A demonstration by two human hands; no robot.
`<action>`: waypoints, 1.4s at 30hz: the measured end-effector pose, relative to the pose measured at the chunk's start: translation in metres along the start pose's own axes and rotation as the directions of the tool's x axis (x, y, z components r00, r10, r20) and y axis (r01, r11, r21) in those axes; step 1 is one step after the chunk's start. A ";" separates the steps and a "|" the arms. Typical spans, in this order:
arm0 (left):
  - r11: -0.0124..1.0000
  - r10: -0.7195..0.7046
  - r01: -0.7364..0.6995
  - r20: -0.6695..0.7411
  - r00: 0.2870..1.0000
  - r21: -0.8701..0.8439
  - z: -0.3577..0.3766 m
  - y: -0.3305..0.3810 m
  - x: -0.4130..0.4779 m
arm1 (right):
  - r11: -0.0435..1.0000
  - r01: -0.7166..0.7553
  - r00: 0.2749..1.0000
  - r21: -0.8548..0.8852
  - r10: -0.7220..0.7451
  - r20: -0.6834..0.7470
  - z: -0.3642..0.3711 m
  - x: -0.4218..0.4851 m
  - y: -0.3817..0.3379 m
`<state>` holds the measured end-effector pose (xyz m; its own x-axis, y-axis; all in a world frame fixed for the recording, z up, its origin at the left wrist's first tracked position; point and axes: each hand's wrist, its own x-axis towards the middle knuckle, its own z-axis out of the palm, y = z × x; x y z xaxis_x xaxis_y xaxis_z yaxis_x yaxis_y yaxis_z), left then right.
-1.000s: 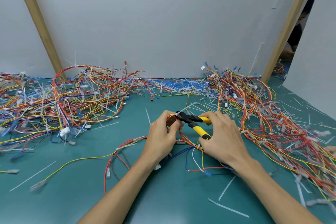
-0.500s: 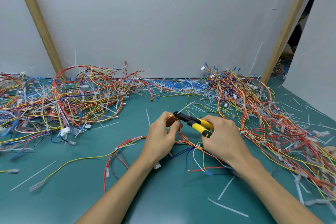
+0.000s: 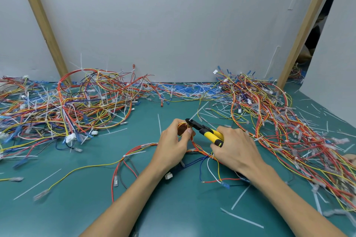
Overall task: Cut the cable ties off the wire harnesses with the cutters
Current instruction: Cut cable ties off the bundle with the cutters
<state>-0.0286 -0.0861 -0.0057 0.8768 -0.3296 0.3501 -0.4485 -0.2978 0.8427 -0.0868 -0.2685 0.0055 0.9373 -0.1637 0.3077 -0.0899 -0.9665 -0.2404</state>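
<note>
Here the left hand (image 3: 173,144) pinches a loop of the harness (image 3: 194,148) taut so the right hand's (image 3: 237,148) cutters (image 3: 204,131), handles clasped, reach its tie.

L hand (image 3: 173,146), R hand (image 3: 236,150), both curled

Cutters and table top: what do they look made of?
Cutters: the black head looks like dark-finished steel with a dull sheen. The handles are yellow sleeves with black tips, likely plastic or rubber. Table top: a teal, matte, uniform sheet, probably a rubber or vinyl mat. The texture is too fine to confirm.
</note>
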 end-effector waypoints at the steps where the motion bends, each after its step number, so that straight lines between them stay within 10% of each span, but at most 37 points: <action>1: 1.000 -0.002 0.002 -0.001 1.000 -0.005 0.000 0.000 0.000 | 1.000 -0.004 1.000 0.007 0.003 0.017 0.000 0.001 0.000; 31: 1.000 0.005 -0.005 0.014 1.000 0.018 0.001 -0.002 -0.001 | 0.997 -0.037 0.996 0.061 0.032 0.084 -0.001 0.003 0.002; 38: 0.968 0.180 -0.178 0.006 0.984 0.178 0.001 -0.001 -0.002 | 0.914 0.000 0.976 0.406 0.088 -0.197 -0.006 0.001 -0.007; 42: 0.909 0.289 -0.304 0.095 0.953 0.285 0.006 0.003 -0.005 | 0.742 0.009 0.993 0.671 0.072 -0.092 -0.010 0.000 -0.017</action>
<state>-0.0352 -0.0913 -0.0072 0.6891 -0.4853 0.5382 -0.7239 -0.4256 0.5430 -0.0889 -0.2538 0.0191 0.8933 -0.2505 0.3733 0.1672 -0.5856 -0.7932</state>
